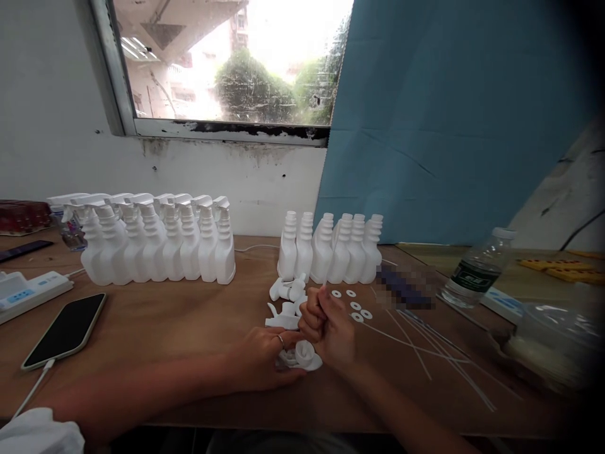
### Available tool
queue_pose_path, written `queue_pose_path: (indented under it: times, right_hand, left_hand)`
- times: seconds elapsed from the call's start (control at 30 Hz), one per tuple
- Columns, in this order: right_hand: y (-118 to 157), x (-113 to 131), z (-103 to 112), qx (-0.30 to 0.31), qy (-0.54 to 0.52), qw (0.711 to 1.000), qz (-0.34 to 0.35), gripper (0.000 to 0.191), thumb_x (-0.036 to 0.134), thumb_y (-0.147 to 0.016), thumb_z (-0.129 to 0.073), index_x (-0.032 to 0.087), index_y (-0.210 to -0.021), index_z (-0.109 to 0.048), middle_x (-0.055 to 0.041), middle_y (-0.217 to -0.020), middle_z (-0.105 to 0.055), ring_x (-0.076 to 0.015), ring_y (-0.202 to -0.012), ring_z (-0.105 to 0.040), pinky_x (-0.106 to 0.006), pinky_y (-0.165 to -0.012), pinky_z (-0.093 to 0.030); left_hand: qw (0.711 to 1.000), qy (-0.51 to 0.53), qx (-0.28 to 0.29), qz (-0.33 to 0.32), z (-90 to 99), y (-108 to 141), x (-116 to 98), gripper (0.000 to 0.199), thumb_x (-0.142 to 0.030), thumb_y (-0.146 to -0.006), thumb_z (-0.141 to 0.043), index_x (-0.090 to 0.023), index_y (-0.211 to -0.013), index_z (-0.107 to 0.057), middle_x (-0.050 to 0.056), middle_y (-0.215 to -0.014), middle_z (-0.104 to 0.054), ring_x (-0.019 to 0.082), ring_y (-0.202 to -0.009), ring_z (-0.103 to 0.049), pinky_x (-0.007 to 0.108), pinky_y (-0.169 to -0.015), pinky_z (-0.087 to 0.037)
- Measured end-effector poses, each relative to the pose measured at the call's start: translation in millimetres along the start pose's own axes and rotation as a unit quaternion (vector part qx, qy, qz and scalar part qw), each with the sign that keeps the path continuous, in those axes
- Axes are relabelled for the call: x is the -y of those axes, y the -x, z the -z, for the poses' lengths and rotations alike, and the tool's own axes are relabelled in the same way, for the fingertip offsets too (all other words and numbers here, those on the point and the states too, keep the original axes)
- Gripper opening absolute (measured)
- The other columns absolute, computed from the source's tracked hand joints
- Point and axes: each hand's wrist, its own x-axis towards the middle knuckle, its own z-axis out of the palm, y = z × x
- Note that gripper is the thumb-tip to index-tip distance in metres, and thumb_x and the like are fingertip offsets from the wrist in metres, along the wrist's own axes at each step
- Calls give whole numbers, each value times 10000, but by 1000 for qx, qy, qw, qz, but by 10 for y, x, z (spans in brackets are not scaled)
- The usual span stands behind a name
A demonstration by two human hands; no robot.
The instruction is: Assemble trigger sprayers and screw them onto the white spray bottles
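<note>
My left hand [265, 359] is wrapped around a white spray head [306, 356], whose round collar faces up near the table's front edge. Just right of it and higher, my right hand [331, 325] is closed in a fist, thumb on top; what it holds, if anything, is too small to name. Behind my hands lie several loose white spray heads [283, 317]. Several white ring washers [355, 306] rest to the right of my right hand. Thin white tubes [437, 353] are spread across the table on the right.
White bottles without heads [331, 252] stand behind my hands. Bottles with spray heads [155, 243] stand at the left. A phone [65, 331] and a power strip [33, 293] lie far left. At right are a water bottle [477, 271] and a plastic container [551, 343].
</note>
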Motion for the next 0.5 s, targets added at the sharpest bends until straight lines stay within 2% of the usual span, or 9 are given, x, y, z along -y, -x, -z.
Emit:
queue_pose_path:
  times: [0.13, 0.3, 0.5]
  right_hand:
    - [-5, -8, 9, 10, 2, 1000, -8, 546, 508, -903, -581, 188, -568, -291, 106, -501, -186, -9, -381, -86, -148, -349, -87]
    - [24, -29, -20, 41, 5, 999, -17, 547, 538, -910, -550, 187, -564, -313, 108, -492, -198, -9, -370, -92, -149, -347, -103]
    - [33, -35, -62, 54, -1, 998, -29, 557, 547, -897, -566, 185, -563, -307, 106, -493, -213, -9, -374, -100, -152, -350, -101]
  left_hand:
    - [1000, -3, -1, -3, -6, 1, 8, 363, -316, -774, -709, -191, -1105, -629, 34, -862, -690, 177, -733, -644, 261, -700, -528]
    - [1000, -8, -3, 3, -40, 16, 56, 236, -353, -777, -692, -168, -906, -624, 50, -809, -677, 196, -727, -645, 283, -684, -524]
    - [1000, -18, 6, 11, -64, 12, 82, 242, -393, -781, -681, -177, -860, -602, 47, -838, -697, 191, -765, -670, 269, -716, -534]
